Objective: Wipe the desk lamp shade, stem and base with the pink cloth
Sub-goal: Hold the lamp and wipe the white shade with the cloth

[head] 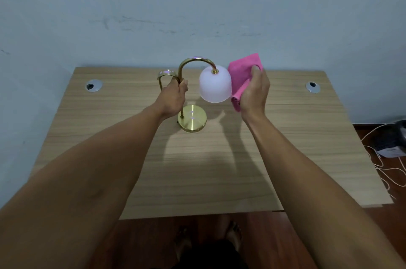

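1. Left hand (173,97): fingers curled round the brass stem (181,93) partway up, thumb on the near side, probably to stop the lamp swivelling or tipping under the wipe.
2. Right hand (253,93): fingers clenched on the pink cloth (241,75), thumb pressing a fold from behind; bunched loosely, so a flat flap stays free as a wiping face.
3. Cloth held upright against the right flank of the white shade (215,86), touching or just beside it; exact contact hard to tell.
4. Shade hanging bell-down from the stem's arch, clear of the desk, hence the need for a steadying grip lower down.
5. Round brass base (193,121) flat on the wooden desk (197,170), under and slightly left of the shade; seemingly not yet wiped.
6. Second gilt loop (167,75) behind the left hand, purpose unclear.
7. Two cable grommets (94,85) near the desk's back corners; white cords (386,172) on the floor at right, well apart from the work.
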### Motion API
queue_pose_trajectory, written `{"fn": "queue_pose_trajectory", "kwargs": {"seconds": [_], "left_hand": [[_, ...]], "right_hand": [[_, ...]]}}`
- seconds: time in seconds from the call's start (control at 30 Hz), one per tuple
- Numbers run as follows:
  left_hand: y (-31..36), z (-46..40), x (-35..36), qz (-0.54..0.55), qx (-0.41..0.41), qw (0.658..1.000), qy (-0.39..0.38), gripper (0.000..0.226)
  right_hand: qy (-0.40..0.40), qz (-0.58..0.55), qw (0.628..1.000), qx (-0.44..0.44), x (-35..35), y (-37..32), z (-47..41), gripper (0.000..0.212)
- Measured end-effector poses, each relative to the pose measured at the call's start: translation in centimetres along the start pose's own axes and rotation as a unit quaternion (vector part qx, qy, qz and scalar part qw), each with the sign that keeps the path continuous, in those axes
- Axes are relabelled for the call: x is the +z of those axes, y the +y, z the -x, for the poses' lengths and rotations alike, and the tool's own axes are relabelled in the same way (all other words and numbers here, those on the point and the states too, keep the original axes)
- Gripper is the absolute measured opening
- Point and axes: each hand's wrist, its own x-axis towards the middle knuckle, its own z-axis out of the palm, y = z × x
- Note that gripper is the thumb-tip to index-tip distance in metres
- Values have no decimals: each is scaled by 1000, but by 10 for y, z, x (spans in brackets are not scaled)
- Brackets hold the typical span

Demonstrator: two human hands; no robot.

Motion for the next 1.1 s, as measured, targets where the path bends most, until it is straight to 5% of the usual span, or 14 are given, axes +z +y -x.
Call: {"fn": "queue_pose_trajectory", "kwargs": {"seconds": [0.1, 0.3, 0.5, 1.1], "left_hand": [[0, 0, 0, -2, -1, 1000, 4, 42], [-1, 1, 1, -1, -3, 1000, 8, 43], [-2, 0, 0, 2, -4, 1000, 3, 39], [1, 0, -1, -6, 3, 1000, 0, 44]], "right_hand": [[-86, 106, 980, -148, 6, 7, 17, 29], [-174, 275, 873, -364, 4, 13, 9, 40], [-163, 244, 904, -311, 3, 3, -5, 29], [-241, 397, 752, -467, 8, 1, -8, 42]]}}
